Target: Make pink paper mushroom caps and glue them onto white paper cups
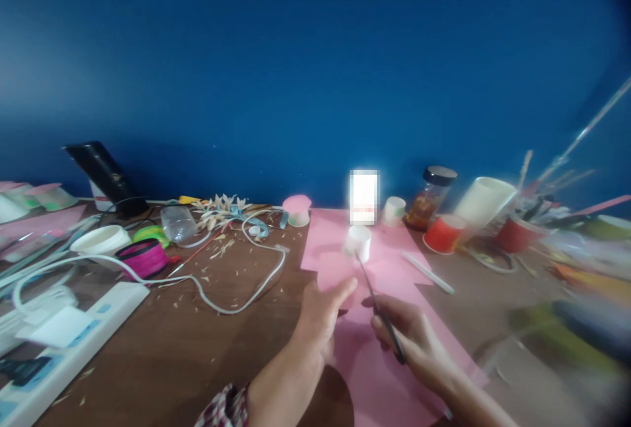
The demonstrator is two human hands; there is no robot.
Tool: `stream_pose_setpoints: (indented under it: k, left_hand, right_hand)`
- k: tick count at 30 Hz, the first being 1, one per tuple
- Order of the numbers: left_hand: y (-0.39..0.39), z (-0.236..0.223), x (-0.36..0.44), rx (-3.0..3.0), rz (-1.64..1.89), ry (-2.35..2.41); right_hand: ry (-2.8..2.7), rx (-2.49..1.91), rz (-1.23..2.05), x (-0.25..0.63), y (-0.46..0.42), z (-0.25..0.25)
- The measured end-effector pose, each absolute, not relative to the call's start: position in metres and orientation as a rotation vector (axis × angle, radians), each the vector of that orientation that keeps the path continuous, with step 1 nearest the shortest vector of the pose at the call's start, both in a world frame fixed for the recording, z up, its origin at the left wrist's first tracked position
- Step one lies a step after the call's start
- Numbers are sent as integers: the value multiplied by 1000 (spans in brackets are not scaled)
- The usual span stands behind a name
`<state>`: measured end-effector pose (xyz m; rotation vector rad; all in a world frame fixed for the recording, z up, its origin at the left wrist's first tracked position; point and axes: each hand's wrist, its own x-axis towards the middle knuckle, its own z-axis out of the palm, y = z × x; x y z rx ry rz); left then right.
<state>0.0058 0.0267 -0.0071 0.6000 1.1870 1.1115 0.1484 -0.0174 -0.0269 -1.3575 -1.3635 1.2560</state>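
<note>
My left hand [323, 312] grips a piece of pink paper [335, 269], its thumb lying on top and the fingers hidden underneath. In my right hand [409, 335] is a slim, dark, pointed tool [371, 286], held like a pen; blur hides its exact kind. Its tip points away from me, over the paper and in front of a small white cup [359, 243]. Whether the tip touches the paper or the cup I cannot tell. Larger pink sheets [374, 374] lie on the brown table beneath both hands.
A bright pixelated patch stands behind the white cup. To the right are a paper cup [394, 211], a dark-lidded jar [428, 200], a red cup [444, 234] and a white stick [428, 272]. A power strip [73, 355], white cables and wood shavings [224, 210] lie left.
</note>
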Motion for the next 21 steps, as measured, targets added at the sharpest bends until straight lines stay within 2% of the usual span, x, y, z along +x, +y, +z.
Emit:
stream_pose_setpoints:
  k: [21]
  left_hand:
    - [26, -4, 5, 667, 1071, 1162]
  right_hand:
    - [-1312, -1243, 1303, 148, -17, -27]
